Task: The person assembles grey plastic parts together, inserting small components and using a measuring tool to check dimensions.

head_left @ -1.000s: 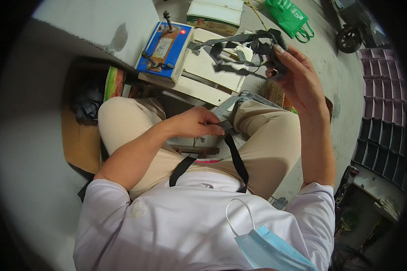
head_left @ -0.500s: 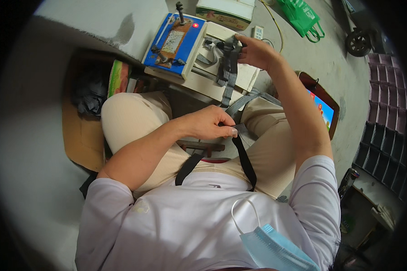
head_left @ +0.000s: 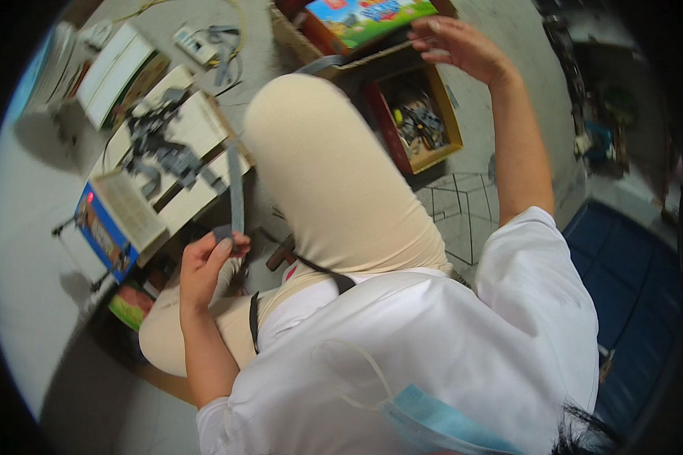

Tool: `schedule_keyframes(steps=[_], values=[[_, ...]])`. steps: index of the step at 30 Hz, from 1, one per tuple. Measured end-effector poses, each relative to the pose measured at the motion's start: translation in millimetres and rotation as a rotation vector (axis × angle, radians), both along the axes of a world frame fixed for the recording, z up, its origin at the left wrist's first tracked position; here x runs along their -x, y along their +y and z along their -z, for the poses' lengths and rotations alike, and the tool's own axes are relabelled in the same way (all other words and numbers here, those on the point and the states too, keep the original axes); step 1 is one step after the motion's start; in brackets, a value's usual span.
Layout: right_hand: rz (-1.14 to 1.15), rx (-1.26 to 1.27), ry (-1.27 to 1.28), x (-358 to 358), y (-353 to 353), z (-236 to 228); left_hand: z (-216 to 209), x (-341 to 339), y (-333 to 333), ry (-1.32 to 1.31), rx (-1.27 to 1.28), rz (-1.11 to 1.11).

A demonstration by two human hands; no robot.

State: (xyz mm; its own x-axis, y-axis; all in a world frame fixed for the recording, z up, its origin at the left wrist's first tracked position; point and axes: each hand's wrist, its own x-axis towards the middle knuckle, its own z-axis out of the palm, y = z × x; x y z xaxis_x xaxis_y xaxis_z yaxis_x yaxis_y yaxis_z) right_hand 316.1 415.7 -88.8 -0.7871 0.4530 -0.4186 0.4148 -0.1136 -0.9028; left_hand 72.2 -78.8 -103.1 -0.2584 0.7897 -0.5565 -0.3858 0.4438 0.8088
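Note:
My left hand (head_left: 203, 269) pinches the end of a grey fabric strap (head_left: 236, 189) between thumb and fingers. From there the strap runs up beside my knee. A tangled heap of similar grey straps (head_left: 176, 159) lies on the white top of a bench machine (head_left: 193, 205). Attached to it is a blue control box (head_left: 105, 231) with a lit red lamp. Off to the far right, my right hand (head_left: 463, 49) is raised with its fingers apart and nothing in them. It is nearest to a colourful printed box (head_left: 368, 19) set in a brown carton.
An open small box (head_left: 449, 144) of loose small parts stands on the floor beyond my knee. Beside it is a black wire frame (head_left: 467, 220). A white-and-green carton (head_left: 118, 68) and a power strip (head_left: 195, 45) with a cable lie behind the machine. A dark blue panel (head_left: 622, 265) is at right.
My view has swung right. My right hand has left the straps on the machine and moved out right, toward the printed box. My left hand now shows holding a grey strap.

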Motion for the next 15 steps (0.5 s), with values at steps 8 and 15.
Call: schedule_keyframes(steps=[8,15], values=[[0.902,0.506,-0.609,-201,-6,239,8,-12,15,-0.083,0.042,-0.157],[0.704,0.49,-0.938,-251,-52,408,9,-19,33,-0.093,0.125,-0.192]])
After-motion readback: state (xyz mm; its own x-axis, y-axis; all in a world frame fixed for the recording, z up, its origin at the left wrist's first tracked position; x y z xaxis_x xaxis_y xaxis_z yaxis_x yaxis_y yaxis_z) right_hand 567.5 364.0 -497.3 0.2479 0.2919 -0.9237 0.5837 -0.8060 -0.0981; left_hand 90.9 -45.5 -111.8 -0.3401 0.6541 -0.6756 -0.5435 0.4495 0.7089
